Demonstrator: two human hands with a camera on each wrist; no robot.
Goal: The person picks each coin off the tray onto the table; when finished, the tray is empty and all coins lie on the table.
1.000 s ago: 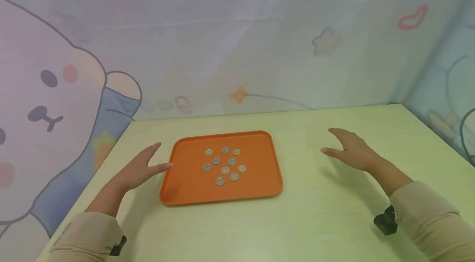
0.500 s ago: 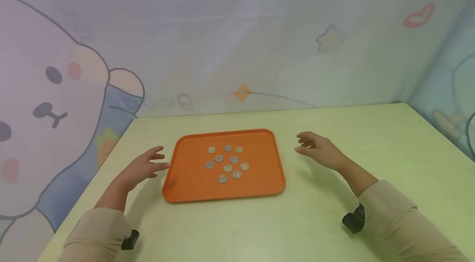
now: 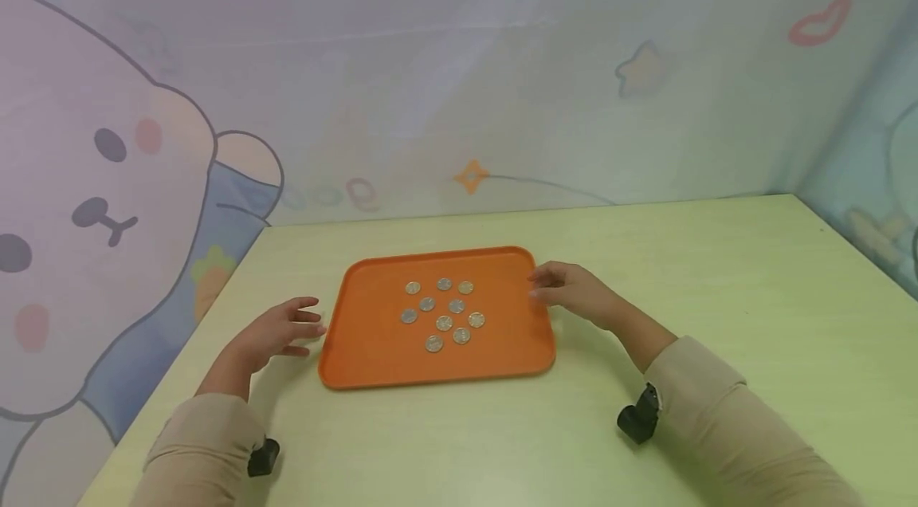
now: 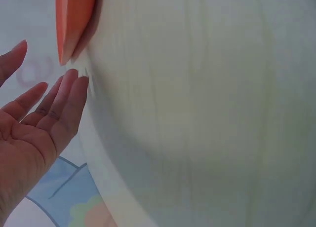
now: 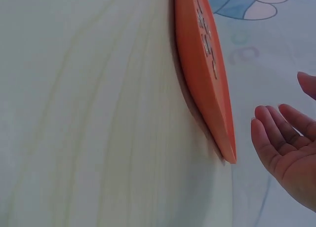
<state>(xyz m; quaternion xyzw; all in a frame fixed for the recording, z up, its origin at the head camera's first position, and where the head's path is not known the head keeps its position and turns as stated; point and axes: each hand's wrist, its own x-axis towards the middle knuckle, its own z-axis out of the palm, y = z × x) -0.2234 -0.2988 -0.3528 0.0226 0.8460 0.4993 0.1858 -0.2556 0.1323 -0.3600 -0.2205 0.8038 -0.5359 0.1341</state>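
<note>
An orange tray (image 3: 373, 351) lies flat on the pale green table (image 3: 717, 268), with several silver coins (image 3: 444, 323) clustered on its middle. My left hand (image 3: 276, 332) hovers just off the tray's left edge, fingers relaxed and holding nothing. At the tray's right edge is my right hand (image 3: 570, 290), its fingertips level with the rim, also empty. The left wrist view shows the open palm of the left hand (image 4: 34, 133) near the tray's corner (image 4: 69, 24). In the right wrist view the right hand (image 5: 286, 148) is open beside the tray's rim (image 5: 207, 79).
The table meets a cartoon-printed wall (image 3: 459, 76) at the back and a second wall (image 3: 882, 172) on the right. The table's left edge (image 3: 186, 332) runs close to my left hand. Bare tabletop lies in front of the tray and to its right.
Both hands moved inward toward the tray: the right hand travelled left to the tray's right edge, and the left hand drew slightly back with its fingers more relaxed.
</note>
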